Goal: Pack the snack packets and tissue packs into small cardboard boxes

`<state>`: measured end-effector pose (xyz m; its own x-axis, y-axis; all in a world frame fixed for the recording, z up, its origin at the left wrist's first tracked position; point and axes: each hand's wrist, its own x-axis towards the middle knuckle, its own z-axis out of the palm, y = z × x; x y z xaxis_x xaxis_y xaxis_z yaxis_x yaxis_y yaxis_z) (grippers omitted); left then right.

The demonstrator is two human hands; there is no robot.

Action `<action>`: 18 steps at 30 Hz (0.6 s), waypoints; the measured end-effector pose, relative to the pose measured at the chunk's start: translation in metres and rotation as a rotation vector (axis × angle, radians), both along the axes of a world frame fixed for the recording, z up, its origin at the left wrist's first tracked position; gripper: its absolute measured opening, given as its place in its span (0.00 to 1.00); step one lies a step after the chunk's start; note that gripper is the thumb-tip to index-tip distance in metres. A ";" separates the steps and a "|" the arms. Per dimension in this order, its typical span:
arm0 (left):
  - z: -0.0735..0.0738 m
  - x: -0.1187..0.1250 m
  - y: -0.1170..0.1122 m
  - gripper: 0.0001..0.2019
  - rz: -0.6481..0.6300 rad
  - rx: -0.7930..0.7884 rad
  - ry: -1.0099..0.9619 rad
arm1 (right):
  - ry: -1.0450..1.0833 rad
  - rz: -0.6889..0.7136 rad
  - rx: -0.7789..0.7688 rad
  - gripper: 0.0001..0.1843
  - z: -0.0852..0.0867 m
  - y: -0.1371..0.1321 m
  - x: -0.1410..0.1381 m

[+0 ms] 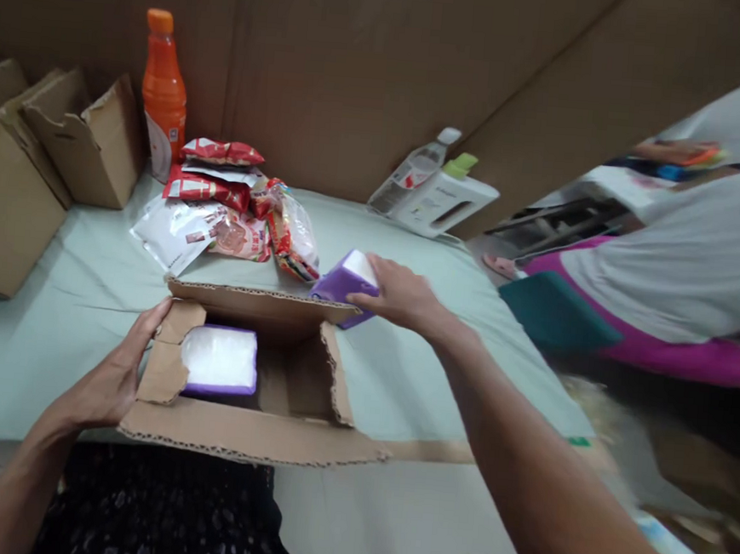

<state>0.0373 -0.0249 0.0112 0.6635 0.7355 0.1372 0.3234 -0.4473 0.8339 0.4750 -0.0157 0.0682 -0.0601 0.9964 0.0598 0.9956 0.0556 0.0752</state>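
An open cardboard box (285,373) lies in front of me on a pale green cloth (53,303). Inside it, at the left, sits a purple and white packet (220,359). My left hand (120,368) grips the box's left flap with curled fingers. Just beyond the box's far right corner my right hand (398,294) is closed on a second purple and white packet (342,282), held just above the cloth.
Red and white snack packets (222,206) lie behind the box, with an orange bottle (163,94) upright by the wall. Folded cardboard boxes (39,157) stand at the left. A clear bottle (417,170) and a white carton (446,202) lie at back right. A person in grey (678,267) is at the right.
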 end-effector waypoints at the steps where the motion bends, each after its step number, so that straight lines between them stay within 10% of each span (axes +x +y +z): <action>1: 0.002 0.002 -0.001 0.48 -0.005 -0.017 -0.002 | -0.006 -0.037 0.038 0.22 0.000 -0.004 -0.005; 6: 0.008 0.009 0.000 0.53 -0.025 -0.025 -0.032 | 0.343 0.136 0.390 0.17 0.057 -0.057 -0.060; 9: 0.005 0.007 0.002 0.51 -0.037 -0.025 -0.035 | 0.428 0.457 0.132 0.17 0.077 -0.069 -0.113; 14: -0.012 0.004 0.004 0.54 -0.040 0.009 -0.077 | 0.298 0.542 -0.431 0.37 0.042 -0.034 -0.174; 18: -0.017 0.005 0.005 0.58 -0.034 0.000 -0.071 | 0.418 0.551 -0.425 0.30 0.032 -0.031 -0.172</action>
